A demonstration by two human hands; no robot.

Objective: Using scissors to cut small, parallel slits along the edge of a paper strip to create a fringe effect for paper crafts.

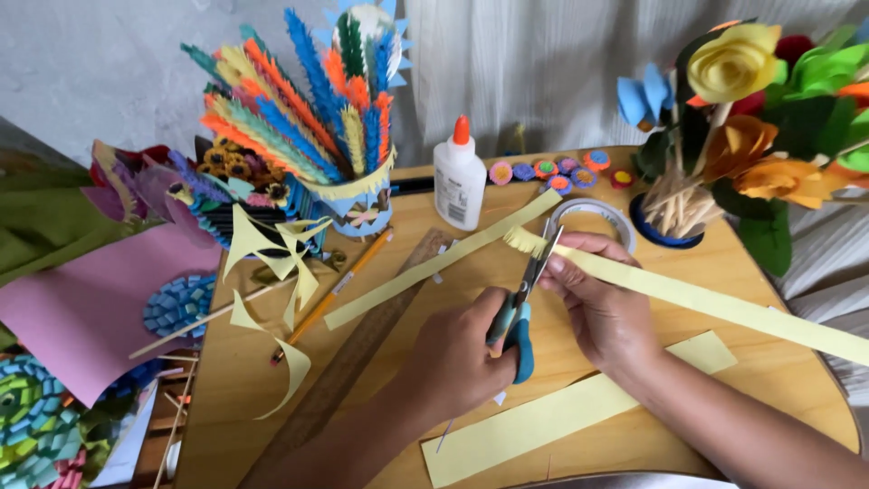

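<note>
Head view over a wooden table [778,371]. Person's left hand [457,349] has its fingers closed through the blue-handled scissors [523,303], blades set at the fringed end of a yellow paper strip [715,303]. Right hand [602,303] pinches that strip just right of the blades, and the strip runs off to the right. Second strip [444,258] lies left of the scissors; glue bottle [460,181] and tape roll [593,217] stand farther back. Wooden ruler [362,340] lies near left.

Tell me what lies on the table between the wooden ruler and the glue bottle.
In the head view, a loose pale yellow paper strip lies between the wooden ruler and the glue bottle.
</note>
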